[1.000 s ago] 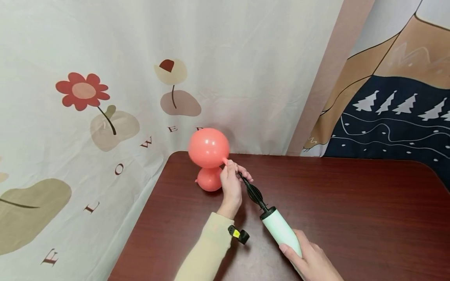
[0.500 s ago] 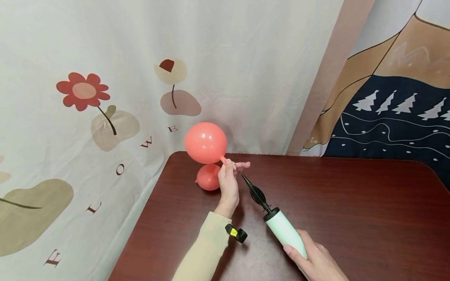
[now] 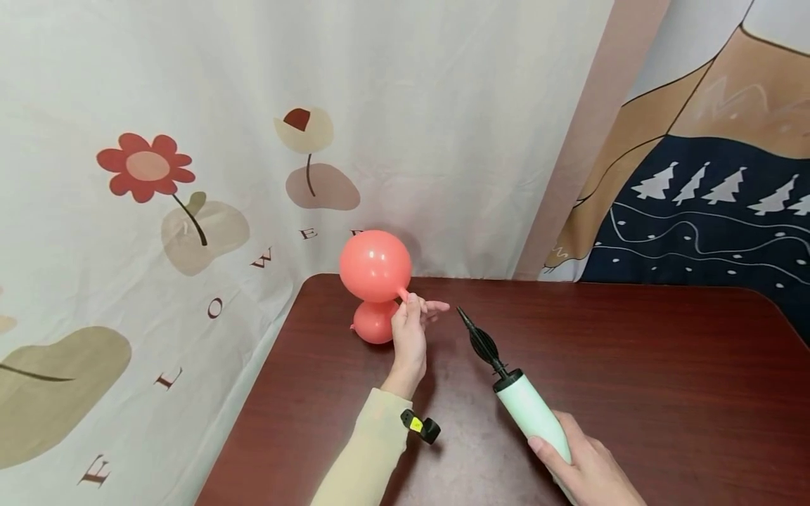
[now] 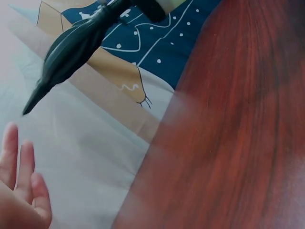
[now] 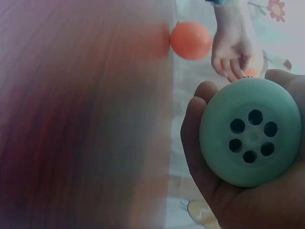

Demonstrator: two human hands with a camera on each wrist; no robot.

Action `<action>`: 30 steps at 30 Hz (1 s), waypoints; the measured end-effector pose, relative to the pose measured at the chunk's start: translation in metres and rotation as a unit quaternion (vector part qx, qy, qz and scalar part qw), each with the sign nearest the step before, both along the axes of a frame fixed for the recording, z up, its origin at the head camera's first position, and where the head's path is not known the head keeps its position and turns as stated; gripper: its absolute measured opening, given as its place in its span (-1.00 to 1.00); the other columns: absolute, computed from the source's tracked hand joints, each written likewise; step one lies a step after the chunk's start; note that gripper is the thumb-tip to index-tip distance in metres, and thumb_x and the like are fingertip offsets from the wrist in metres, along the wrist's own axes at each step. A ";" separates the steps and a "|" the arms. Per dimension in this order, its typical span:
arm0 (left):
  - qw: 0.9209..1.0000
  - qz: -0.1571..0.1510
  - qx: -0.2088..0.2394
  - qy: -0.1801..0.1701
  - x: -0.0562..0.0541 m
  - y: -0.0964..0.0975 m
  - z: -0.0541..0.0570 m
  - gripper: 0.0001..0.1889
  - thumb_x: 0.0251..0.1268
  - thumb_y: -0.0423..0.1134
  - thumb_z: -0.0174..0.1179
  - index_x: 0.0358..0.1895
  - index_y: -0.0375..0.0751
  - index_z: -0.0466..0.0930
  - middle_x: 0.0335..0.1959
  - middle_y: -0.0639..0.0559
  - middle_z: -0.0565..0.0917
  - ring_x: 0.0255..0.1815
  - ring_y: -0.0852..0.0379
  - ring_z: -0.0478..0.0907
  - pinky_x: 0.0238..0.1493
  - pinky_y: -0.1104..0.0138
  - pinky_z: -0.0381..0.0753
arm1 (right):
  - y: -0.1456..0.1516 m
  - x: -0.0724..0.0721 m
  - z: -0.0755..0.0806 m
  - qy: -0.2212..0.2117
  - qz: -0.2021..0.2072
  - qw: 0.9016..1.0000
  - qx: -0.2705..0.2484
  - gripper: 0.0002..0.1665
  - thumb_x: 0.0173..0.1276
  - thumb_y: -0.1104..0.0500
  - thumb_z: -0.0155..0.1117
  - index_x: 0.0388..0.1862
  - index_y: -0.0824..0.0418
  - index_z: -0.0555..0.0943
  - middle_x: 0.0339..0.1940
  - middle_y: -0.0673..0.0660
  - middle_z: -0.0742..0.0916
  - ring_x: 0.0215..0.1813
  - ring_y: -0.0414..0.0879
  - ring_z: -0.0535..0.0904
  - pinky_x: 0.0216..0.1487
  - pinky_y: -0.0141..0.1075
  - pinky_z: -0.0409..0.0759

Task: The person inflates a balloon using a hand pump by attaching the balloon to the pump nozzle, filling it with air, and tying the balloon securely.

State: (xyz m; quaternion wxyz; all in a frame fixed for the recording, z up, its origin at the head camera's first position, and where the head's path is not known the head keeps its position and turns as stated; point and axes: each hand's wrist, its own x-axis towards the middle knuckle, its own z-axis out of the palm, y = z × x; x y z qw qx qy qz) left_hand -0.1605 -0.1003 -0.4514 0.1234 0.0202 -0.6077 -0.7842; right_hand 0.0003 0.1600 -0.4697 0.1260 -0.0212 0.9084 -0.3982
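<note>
My left hand (image 3: 410, 337) pinches the neck of an inflated coral balloon (image 3: 375, 265) between thumb and forefinger, its other fingers stretched out to the right. Behind and below it, a second, smaller coral balloon (image 3: 373, 323) with a knotted end rests on the table. My right hand (image 3: 585, 460) grips a mint-green balloon hand pump (image 3: 534, 414) round its barrel. The pump's black ribbed nozzle (image 3: 484, 346) points up and left, its tip apart from the left fingers. In the right wrist view the pump's round end (image 5: 251, 133), with several holes, faces the camera.
The brown wooden table (image 3: 664, 379) reaches back to a pale curtain (image 3: 455, 140) with printed flowers and letters. A dark blue printed cloth (image 3: 709, 225) hangs at the back right. A black wrist camera (image 3: 420, 426) sits on the left sleeve.
The pump has drawn back right and down in my right hand, its nozzle tip leaving the left hand. The held balloon rose slightly, then dipped again; the left fingers have straightened.
</note>
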 end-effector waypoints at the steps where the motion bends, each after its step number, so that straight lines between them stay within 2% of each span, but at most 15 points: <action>1: 1.000 -0.010 -0.003 -0.004 0.001 -0.001 -0.002 -0.58 0.72 0.00 -0.11 -0.37 -0.18 0.40 -0.32 -0.10 0.81 -0.18 0.12 0.76 0.09 0.02 0.61 | 0.003 -0.001 0.000 -0.007 -0.002 1.000 0.002 -0.30 0.52 -0.22 0.26 0.39 0.19 0.42 -0.02 0.10 0.72 -0.21 -0.13 0.57 -0.25 -0.19 0.53; 3: 0.999 -0.035 -0.018 -0.012 0.003 -0.003 -0.004 -0.58 0.72 0.00 -0.10 -0.34 -0.19 0.46 -0.35 -0.07 0.81 -0.21 0.13 0.76 0.06 0.02 0.63 | 0.010 -0.002 -0.001 -0.019 -0.005 1.000 0.006 -0.27 0.53 -0.23 0.23 0.42 0.23 0.39 0.02 0.15 0.71 -0.19 -0.10 0.57 -0.24 -0.17 0.53; 7: 0.994 -0.086 -0.062 -0.013 0.008 -0.005 -0.008 -0.52 0.71 -0.02 -0.08 -0.27 -0.40 0.53 -0.37 -0.09 0.80 -0.26 0.13 0.74 0.06 -0.06 0.64 | 0.027 -0.005 -0.004 -0.030 -0.013 0.999 0.020 -0.23 0.56 -0.24 0.18 0.46 0.26 0.33 0.09 0.23 0.70 -0.14 -0.06 0.59 -0.22 -0.14 0.54; 10: 0.990 -0.110 -0.093 -0.008 0.012 -0.004 -0.010 -0.51 0.71 -0.05 -0.06 -0.24 -0.49 0.54 -0.39 -0.13 0.79 -0.29 0.14 0.73 -0.02 -0.01 0.66 | 0.042 -0.006 -0.007 -0.038 -0.019 0.999 0.031 -0.19 0.58 -0.25 0.14 0.48 0.30 0.29 0.11 0.29 0.70 -0.13 -0.03 0.60 -0.22 -0.13 0.55; 16: 0.981 -0.146 -0.130 -0.003 0.018 0.003 -0.017 -0.58 0.71 -0.19 -0.05 -0.30 -0.50 0.51 -0.45 -0.28 0.74 -0.39 0.21 0.70 -0.20 0.11 0.67 | 0.083 -0.020 -0.011 -0.107 -0.030 0.991 0.077 0.07 0.55 -0.43 -0.03 0.49 0.49 0.17 0.14 0.50 0.63 -0.07 0.11 0.65 -0.23 -0.04 0.60; 19: 0.976 -0.168 -0.142 -0.002 0.022 0.005 -0.019 -0.60 0.71 -0.23 -0.05 -0.33 -0.48 0.51 -0.47 -0.33 0.71 -0.42 0.21 0.69 -0.24 0.18 0.66 | 0.105 -0.025 -0.013 -0.126 -0.037 0.986 0.106 0.17 0.53 -0.50 -0.10 0.46 0.58 0.14 0.13 0.59 0.58 -0.06 0.20 0.65 -0.21 0.05 0.62; 24: 0.970 -0.186 -0.157 -0.004 0.026 0.005 -0.023 -0.60 0.70 -0.21 -0.03 -0.35 -0.44 0.54 -0.49 -0.30 0.71 -0.44 0.20 0.68 -0.28 0.32 0.65 | 0.133 -0.029 -0.014 -0.145 -0.067 0.978 0.137 0.29 0.50 -0.56 -0.18 0.37 0.71 0.07 -0.02 0.63 0.57 -0.21 0.19 0.63 -0.29 0.04 0.60; 30: 0.968 -0.189 -0.165 -0.018 0.029 0.004 -0.026 -0.58 0.69 -0.18 0.00 -0.35 -0.44 0.57 -0.51 -0.26 0.72 -0.46 0.21 0.69 -0.28 0.25 0.66 | 0.158 -0.030 -0.017 -0.165 -0.102 0.970 0.147 0.32 0.49 -0.57 -0.24 0.29 0.78 0.01 -0.26 0.47 0.58 -0.37 0.10 0.56 -0.39 -0.06 0.56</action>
